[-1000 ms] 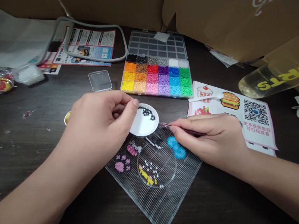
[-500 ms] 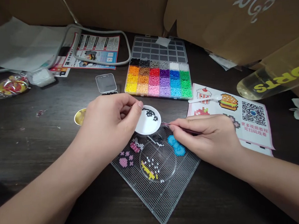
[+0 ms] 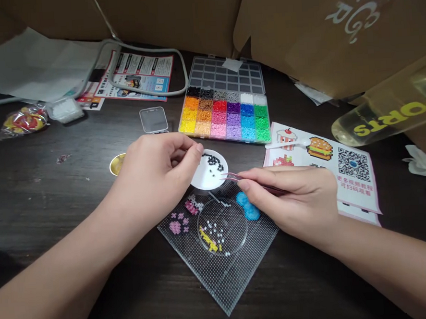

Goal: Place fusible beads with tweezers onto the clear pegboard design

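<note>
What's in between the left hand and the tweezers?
A white dish with black beads on it, seen in the head view. The left hand is at its left edge; the tips of the tweezers overlap its right edge.

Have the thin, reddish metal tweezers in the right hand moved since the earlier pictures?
Yes. Against the blue beaded shape on the clear square pegboard, the tweezers have shifted left, tips now over the round white dish.
</note>
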`<state>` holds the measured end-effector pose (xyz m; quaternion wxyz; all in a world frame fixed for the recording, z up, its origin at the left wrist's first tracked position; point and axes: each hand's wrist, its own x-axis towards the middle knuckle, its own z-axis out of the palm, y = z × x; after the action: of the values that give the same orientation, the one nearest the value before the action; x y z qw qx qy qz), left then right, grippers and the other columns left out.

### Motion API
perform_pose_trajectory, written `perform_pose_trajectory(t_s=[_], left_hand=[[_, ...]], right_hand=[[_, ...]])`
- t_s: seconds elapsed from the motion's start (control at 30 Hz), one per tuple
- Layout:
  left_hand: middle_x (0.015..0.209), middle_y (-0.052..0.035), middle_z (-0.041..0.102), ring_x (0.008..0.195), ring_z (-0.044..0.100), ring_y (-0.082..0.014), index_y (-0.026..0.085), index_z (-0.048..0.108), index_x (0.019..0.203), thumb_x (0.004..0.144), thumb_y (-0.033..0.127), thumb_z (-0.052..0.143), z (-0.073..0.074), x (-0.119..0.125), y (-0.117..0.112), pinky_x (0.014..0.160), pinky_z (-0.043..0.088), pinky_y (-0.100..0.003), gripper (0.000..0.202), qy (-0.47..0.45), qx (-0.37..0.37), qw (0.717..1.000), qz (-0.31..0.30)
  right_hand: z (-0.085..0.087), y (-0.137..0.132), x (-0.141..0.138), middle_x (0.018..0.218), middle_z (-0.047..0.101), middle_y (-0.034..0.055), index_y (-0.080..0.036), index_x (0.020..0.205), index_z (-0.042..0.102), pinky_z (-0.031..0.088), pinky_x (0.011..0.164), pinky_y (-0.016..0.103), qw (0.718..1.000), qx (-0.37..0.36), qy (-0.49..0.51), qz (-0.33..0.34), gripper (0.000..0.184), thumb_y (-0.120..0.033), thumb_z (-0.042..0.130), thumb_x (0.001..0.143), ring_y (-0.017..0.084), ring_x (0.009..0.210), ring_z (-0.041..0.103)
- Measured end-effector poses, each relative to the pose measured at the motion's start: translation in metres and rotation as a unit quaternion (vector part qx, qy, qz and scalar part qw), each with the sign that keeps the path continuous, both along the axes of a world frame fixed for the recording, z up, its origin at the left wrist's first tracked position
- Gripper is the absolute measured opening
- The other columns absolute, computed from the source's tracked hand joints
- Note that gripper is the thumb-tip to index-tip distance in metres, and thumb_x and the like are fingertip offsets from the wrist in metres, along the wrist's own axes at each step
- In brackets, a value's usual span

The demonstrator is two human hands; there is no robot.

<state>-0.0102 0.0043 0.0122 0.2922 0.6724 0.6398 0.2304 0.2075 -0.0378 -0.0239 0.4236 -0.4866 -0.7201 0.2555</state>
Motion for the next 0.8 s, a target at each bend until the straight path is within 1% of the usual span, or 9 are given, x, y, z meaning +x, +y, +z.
perform_pose_trajectory(t_s=[0.07,0.2,0.27,0.33,0.43,0.6,0.8], left_hand=[[0.069,0.003,0.076,0.063,0.066,-0.0173,0.026,0.079,0.081,0.096,0.04,0.062,-0.0005,-0.0004,0.0003,0.061,0.042,-0.035,0.026,0.0,-0.003,1.0,0.003],[0.071,0.0013,0.077,0.064,0.065,-0.0183,0.026,0.08,0.082,0.095,0.042,0.062,-0.0008,-0.0016,0.0012,0.061,0.042,-0.036,0.027,0.016,-0.002,1.0,0.008],[0.07,0.0013,0.076,0.064,0.065,-0.0188,0.027,0.08,0.082,0.095,0.041,0.062,-0.0001,-0.0021,0.0017,0.061,0.041,-0.036,0.027,0.027,0.001,0.999,0.025],[0.07,0.0015,0.076,0.064,0.065,-0.0191,0.027,0.08,0.081,0.096,0.042,0.061,0.0003,-0.0027,0.0025,0.06,0.04,-0.036,0.028,0.033,0.005,0.999,0.04],[0.066,0.0022,0.075,0.062,0.065,-0.019,0.027,0.079,0.078,0.095,0.042,0.06,-0.0005,-0.0037,0.0038,0.059,0.039,-0.037,0.029,0.036,0.007,0.999,0.041],[0.064,0.0021,0.074,0.059,0.063,-0.0184,0.027,0.077,0.076,0.095,0.043,0.059,-0.0017,-0.0035,0.0039,0.058,0.039,-0.036,0.031,0.038,0.002,0.999,0.038],[0.067,0.0026,0.075,0.059,0.064,-0.0186,0.028,0.081,0.082,0.095,0.041,0.06,-0.0018,-0.0013,0.0028,0.06,0.042,-0.036,0.028,0.028,0.001,0.999,0.035]], right_hand=[[-0.0014,0.0004,0.0013,0.071,0.079,0.0009,-0.027,0.096,0.089,0.059,0.046,0.029,1.0,-0.007,0.006,-0.002,0.017,-0.016,0.077,0.091,0.018,0.058,0.074],[-0.0023,0.002,0.0052,0.07,0.079,0.0002,-0.028,0.095,0.089,0.057,0.044,0.028,1.0,0.005,0.011,-0.015,0.019,-0.014,0.076,0.091,0.016,0.055,0.071],[-0.0036,0.0032,0.0069,0.07,0.078,0.0,-0.027,0.089,0.088,0.055,0.043,0.026,1.0,-0.008,-0.009,-0.011,0.018,-0.014,0.076,0.091,0.016,0.054,0.071],[-0.0052,0.0045,0.008,0.072,0.079,0.0004,-0.026,0.081,0.087,0.056,0.045,0.025,0.998,-0.04,-0.045,0.002,0.02,-0.014,0.075,0.091,0.016,0.058,0.073],[-0.0066,0.0058,0.0087,0.074,0.081,0.0011,-0.024,0.073,0.084,0.057,0.048,0.025,0.995,-0.062,-0.075,0.008,0.023,-0.014,0.075,0.092,0.017,0.063,0.076],[-0.0072,0.0052,0.008,0.07,0.079,0.0009,-0.024,0.07,0.083,0.053,0.045,0.025,0.995,-0.045,-0.087,0.004,0.026,-0.015,0.073,0.092,0.017,0.06,0.074],[-0.0089,0.003,0.0081,0.068,0.077,0.0001,-0.026,0.075,0.085,0.051,0.044,0.026,0.995,-0.029,-0.091,-0.008,0.023,-0.016,0.073,0.092,0.017,0.059,0.074]])
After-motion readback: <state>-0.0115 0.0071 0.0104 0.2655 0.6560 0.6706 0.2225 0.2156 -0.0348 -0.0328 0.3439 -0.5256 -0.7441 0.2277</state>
